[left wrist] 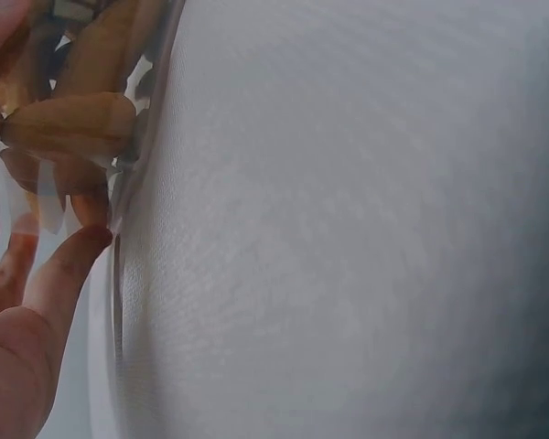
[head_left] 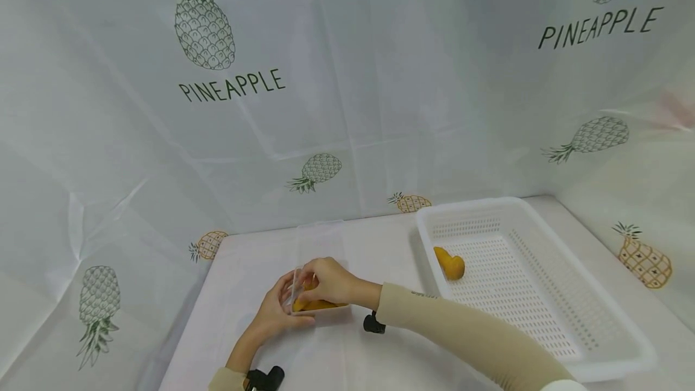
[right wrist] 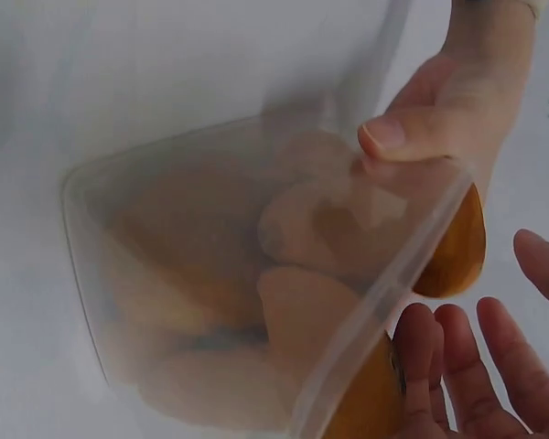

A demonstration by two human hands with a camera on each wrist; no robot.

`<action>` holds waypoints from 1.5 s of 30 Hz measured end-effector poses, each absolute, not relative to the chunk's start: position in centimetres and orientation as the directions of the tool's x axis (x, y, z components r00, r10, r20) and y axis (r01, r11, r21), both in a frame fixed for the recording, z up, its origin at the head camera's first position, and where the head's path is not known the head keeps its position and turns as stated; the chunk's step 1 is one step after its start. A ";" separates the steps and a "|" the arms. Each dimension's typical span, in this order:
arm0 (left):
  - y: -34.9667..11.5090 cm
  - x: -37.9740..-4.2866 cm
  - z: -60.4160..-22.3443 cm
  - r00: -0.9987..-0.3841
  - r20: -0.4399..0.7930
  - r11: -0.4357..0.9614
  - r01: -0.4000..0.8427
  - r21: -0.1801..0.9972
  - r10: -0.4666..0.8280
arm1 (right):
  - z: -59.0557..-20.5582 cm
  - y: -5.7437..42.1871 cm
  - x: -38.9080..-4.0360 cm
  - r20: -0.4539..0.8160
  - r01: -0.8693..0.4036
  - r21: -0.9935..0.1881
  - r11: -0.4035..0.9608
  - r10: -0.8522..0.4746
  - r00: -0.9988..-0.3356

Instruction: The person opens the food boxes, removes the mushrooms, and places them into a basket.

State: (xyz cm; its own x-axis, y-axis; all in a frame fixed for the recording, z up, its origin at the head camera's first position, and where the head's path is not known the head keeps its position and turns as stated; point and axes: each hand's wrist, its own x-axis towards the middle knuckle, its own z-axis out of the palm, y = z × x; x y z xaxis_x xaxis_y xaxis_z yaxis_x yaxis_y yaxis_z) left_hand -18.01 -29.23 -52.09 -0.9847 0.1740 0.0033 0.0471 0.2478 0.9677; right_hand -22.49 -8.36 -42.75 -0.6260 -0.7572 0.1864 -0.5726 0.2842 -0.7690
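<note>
A clear plastic box [head_left: 332, 308] lies tilted on its side on the white table, its opening facing left. My left hand [head_left: 274, 309] grips it near the rim, thumb on one wall and fingers around the other. Inside are several orange-yellow, smooth, elongated fruit-like pieces [right wrist: 297, 315], seen hazily through the wall. Two of them show at the opening in the right wrist view. At that opening is my right hand [head_left: 328, 282], its thumb [right wrist: 542, 265] apart from the loosely bent fingers, whose tips touch an orange piece [right wrist: 366, 393].
A white perforated plastic basket [head_left: 502, 203] stands on the right of the table, with orange-yellow pieces [head_left: 450, 263] at its left wall. Behind the box lies a clear flat sheet [head_left: 320, 240]. A pineapple-print curtain [head_left: 347, 107] hangs around the table's back and sides.
</note>
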 end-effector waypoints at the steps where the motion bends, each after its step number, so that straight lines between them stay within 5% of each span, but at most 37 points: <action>1: -29.2 -18.0 -52.1 -0.984 0.005 0.244 0.049 0.968 0.177 | -42.9 -8.5 -22.4 0.189 -0.579 -0.763 0.288 -0.756 -0.626; 22: -29.2 -18.0 -51.9 -0.983 0.026 0.233 0.069 0.970 0.180 | -44.3 -9.1 -21.4 0.206 -0.592 -0.720 0.362 -0.704 -0.680; 45: -29.2 -17.9 -52.1 -0.982 0.011 0.273 0.063 0.960 0.187 | -42.6 -8.1 -22.5 0.222 -0.495 -0.850 0.179 -0.731 -0.645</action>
